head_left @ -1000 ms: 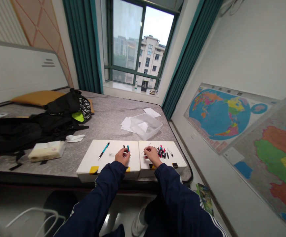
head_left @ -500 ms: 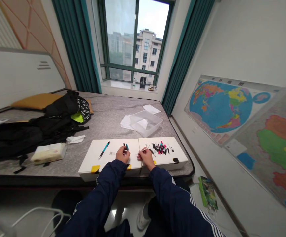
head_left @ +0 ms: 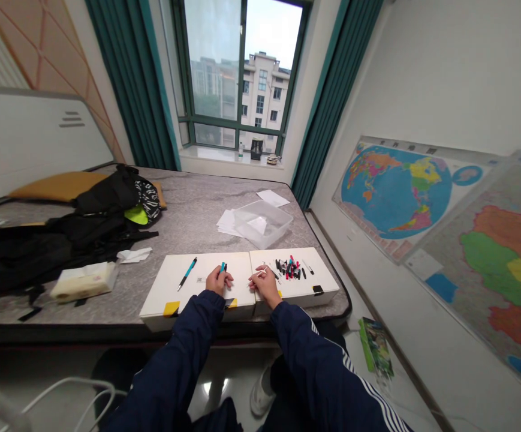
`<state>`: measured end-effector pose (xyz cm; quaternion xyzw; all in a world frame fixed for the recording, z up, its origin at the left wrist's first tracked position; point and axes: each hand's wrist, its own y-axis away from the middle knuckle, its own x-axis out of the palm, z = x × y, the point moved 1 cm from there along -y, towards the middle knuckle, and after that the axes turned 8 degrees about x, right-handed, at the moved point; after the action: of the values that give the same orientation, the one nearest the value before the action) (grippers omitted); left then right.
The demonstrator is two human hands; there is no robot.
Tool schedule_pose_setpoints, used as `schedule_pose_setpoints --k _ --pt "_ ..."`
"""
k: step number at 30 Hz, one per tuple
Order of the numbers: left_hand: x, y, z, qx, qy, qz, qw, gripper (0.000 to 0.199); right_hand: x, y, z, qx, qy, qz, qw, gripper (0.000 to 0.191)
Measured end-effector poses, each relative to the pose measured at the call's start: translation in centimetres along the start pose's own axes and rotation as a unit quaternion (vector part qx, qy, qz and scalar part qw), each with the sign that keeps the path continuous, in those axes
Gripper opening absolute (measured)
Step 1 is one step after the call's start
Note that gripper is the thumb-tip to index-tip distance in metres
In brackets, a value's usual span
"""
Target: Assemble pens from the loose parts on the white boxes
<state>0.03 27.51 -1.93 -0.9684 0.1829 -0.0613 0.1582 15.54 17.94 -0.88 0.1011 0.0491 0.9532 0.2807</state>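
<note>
My left hand [head_left: 217, 281] is closed around small teal and black pen parts [head_left: 223, 267], whose ends stick up above the fingers. It rests over the left white box [head_left: 170, 285]. Above the seam between the boxes, my right hand [head_left: 267, 287] pinches a thin whitish stick [head_left: 260, 272] that looks like a pen refill. A teal and black pen [head_left: 187, 274] lies whole on the left box. Just beyond my right hand, a pile of loose pen parts [head_left: 291, 268], black, red and white, is spread on the right white box [head_left: 318, 279].
A clear plastic bin [head_left: 264, 237] and white paper sheets [head_left: 227, 223] lie behind the boxes on the grey mattress [head_left: 188, 204]. To the left are a tissue pack [head_left: 84, 281], a crumpled tissue [head_left: 134, 255] and a black bag [head_left: 62, 240]. The mattress edge runs in front.
My left hand has turned and shifted slightly left, so the teal part now shows left of the black one. My right hand stays near the seam with the thin stick. The view has shifted a little.
</note>
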Motion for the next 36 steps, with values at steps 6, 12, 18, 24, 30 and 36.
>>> schedule_pose_setpoints --k 6,12,18,24,30,36 --pt "-0.5 -0.4 -0.9 -0.046 0.063 0.001 0.997 0.020 -0.1 -0.3 -0.4 0.007 0.008 0.020 1.000 0.024" --pt "-0.6 -0.6 -1.1 -0.049 0.074 -0.020 0.996 0.026 -0.1 -0.4 -0.5 0.006 0.016 0.026 1.000 0.023" --pt "-0.1 -0.4 -0.8 -0.039 0.022 -0.017 0.999 0.031 -0.2 -0.4 -0.5 0.000 0.034 0.016 0.999 0.022" --pt "0.1 -0.3 -0.2 -0.024 -0.003 -0.022 0.999 0.042 -0.2 -0.3 -0.4 -0.003 0.043 0.018 0.999 0.024" --pt "0.2 -0.2 -0.1 -0.015 -0.002 -0.027 1.000 0.043 -0.1 -0.3 -0.4 0.003 0.050 0.026 0.998 0.024" --pt "0.5 -0.2 -0.3 -0.026 0.006 -0.035 0.999 0.036 0.0 -0.1 -0.2 0.008 0.057 0.020 0.998 0.026"
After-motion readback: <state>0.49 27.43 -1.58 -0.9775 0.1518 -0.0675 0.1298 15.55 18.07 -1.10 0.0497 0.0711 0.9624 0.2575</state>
